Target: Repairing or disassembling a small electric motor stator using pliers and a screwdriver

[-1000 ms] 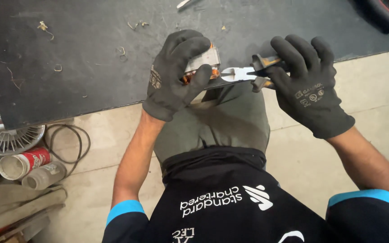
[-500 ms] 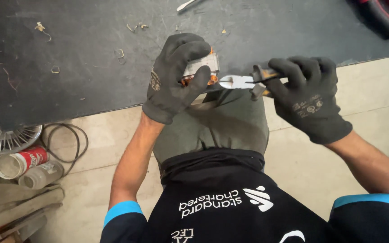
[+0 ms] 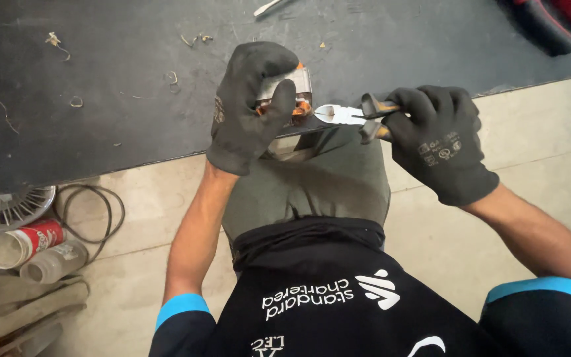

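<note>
The left hand (image 3: 249, 109), in a dark glove, is wrapped tight round a small motor core (image 3: 290, 92), a grey metal block with copper windings showing orange at its edges, and presses it down at the near edge of the black mat (image 3: 100, 99). The right hand (image 3: 441, 142), gloved the same, is closed on the handles of a pair of cutters (image 3: 348, 114); the handles lie close together, so the blades look nearly or fully shut, and their tip sits right at the right side of the core, touching or just beside the copper. Whether wire is between the blades cannot be told. Short curls of wire scrap (image 3: 191, 39) lie scattered on the mat beyond the core, so some cutting looks already done, while copper still on the block suggests much of the winding is left to snip and pull out. Further off, red and black handles of another tool (image 3: 550, 20) lie at the mat's far right corner, and a thin metal piece (image 3: 269, 6) at its top edge. On the floor to the left sit a fan guard (image 3: 1, 208), a loop of cable (image 3: 90, 211), a red can (image 3: 18, 241) and a plastic bottle (image 3: 54, 261)
</note>
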